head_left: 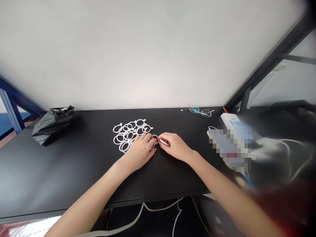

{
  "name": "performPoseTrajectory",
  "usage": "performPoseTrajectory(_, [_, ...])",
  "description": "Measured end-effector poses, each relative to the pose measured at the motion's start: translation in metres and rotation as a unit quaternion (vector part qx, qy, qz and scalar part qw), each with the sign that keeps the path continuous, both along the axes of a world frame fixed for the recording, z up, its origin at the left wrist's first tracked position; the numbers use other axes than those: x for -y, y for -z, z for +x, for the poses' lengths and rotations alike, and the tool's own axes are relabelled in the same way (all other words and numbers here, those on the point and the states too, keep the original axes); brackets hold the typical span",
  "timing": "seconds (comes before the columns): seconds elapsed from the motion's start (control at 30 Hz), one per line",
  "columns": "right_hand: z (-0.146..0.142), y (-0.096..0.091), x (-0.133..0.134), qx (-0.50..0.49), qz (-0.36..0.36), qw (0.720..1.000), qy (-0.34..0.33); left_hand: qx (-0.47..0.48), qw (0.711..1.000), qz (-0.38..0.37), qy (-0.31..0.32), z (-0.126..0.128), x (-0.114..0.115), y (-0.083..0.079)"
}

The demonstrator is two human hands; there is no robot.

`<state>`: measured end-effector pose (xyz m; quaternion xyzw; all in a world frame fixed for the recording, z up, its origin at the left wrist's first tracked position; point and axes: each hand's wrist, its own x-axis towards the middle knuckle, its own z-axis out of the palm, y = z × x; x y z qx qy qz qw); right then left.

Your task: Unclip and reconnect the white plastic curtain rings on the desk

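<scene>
A cluster of white plastic rings (130,135), each with a small round tab, lies overlapping on the black table (93,171). Over the right side of this cluster rests my left hand (142,148), palm down, its fingers on the rings and its thumb apart; it hides part of them. Just to the right, my right hand (174,144) is closed in a pinch on a white ring (164,142), tilted and seen nearly edge-on. The fingertips of both hands are close together, with another ring partly visible between them.
A crumpled black plastic bag (53,123) sits at the left. Eyeglasses (206,113) lie near the wall. At the right are a white box (229,120), a pixelated phone-like object (225,148) and white cables (288,148). More cable hangs below the table's front edge.
</scene>
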<state>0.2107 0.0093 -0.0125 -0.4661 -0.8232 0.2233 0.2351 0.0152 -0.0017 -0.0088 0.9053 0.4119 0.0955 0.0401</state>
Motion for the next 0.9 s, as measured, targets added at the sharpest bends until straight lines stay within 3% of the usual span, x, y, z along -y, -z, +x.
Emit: performPoseTrajectory(0.9, [0.0, 0.0028, -0.0015, -0.004, 0.006, 1.0, -0.001, -0.009, 1.0, 0.006, 0.003, 0.0002, 0.0009, -0.0003])
